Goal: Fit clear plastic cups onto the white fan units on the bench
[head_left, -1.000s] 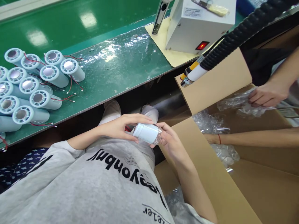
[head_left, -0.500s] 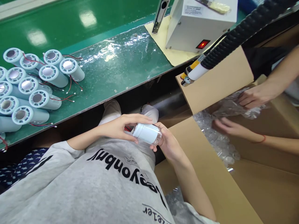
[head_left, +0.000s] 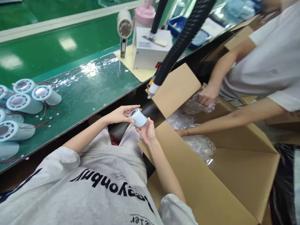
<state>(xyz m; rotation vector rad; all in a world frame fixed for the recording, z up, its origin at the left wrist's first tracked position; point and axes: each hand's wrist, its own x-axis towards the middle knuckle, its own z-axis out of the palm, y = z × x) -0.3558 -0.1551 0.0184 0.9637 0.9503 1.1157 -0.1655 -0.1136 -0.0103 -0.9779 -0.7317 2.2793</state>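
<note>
In front of my lap I hold a light blue cylindrical housing (head_left: 140, 119) in both hands. It is tilted, with its ringed end and dark round centre turned up toward my left. My left hand (head_left: 120, 114) grips that ringed end between thumb and fingers. My right hand (head_left: 148, 130) is closed round the lower end, where a clear plastic cover shows. Several similar light blue housings (head_left: 23, 103), with slotted rings, silver centres and thin red and black wires, lie on the green bench (head_left: 103, 84) to my left.
A grey-white box (head_left: 147, 53) with a red switch stands on the bench beside a hair dryer (head_left: 124, 26). A black ribbed hose (head_left: 180, 43) hangs before it. At right, a co-worker's hand (head_left: 208, 95) holds clear plastic over an open carton (head_left: 234, 175) containing clear plastic pieces (head_left: 199, 147).
My view has swung right and widened. The housing has turned so its ringed end now shows, with both hands still on it. The co-worker's lower hand has reached into the plastic.
</note>
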